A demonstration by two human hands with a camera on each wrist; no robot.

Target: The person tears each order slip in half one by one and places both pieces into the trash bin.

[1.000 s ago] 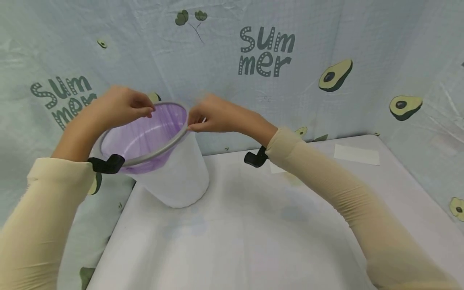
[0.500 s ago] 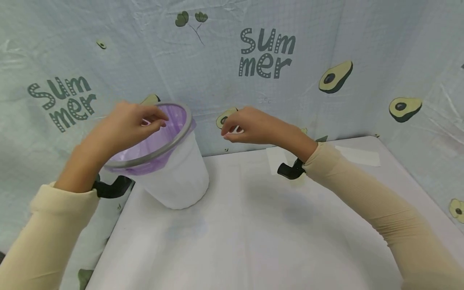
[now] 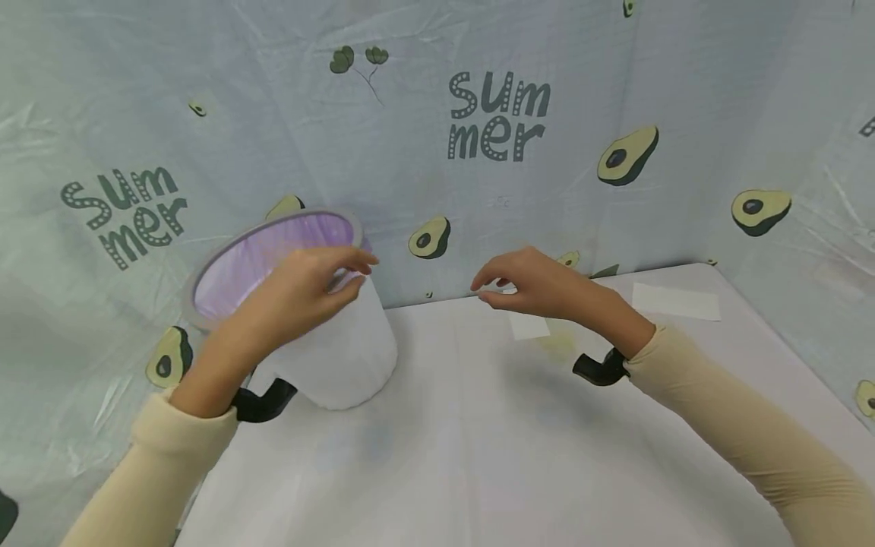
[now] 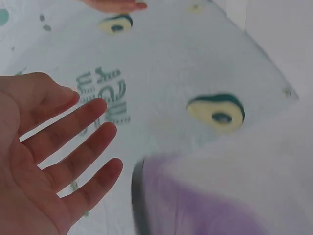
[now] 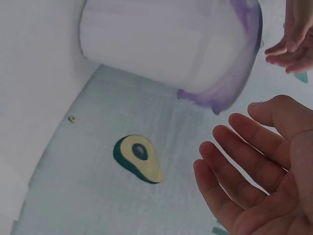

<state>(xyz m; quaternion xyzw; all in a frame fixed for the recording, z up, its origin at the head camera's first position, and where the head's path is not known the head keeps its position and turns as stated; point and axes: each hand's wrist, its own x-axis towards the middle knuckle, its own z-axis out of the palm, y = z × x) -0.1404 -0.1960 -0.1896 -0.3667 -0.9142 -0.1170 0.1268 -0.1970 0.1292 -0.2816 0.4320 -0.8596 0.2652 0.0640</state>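
A white trash bin (image 3: pixel 342 349) with a grey rim ring stands at the back left of the table. Inside it hangs a purple trash bag (image 3: pixel 273 254); in the right wrist view the folded-over bag edge (image 5: pixel 217 98) shows outside the rim. My left hand (image 3: pixel 301 296) hovers in front of the bin with loosely bent fingers, holding nothing; the left wrist view shows those fingers (image 4: pixel 88 161) spread beside the rim. To the right of the bin, my right hand (image 3: pixel 536 281) is in the air above the table, fingers relaxed and apart from everything.
The bin stands on a white-covered table (image 3: pixel 437 456). Behind it hangs a pale curtain (image 3: pixel 383 167) printed with avocados and lettering. White paper strips (image 3: pixel 677 301) lie flat on the table at the back right.
Both hands have come away from the bin's rim. My right hand moved right and down, and my left hand moved right and nearer to me. The bin stays in place.
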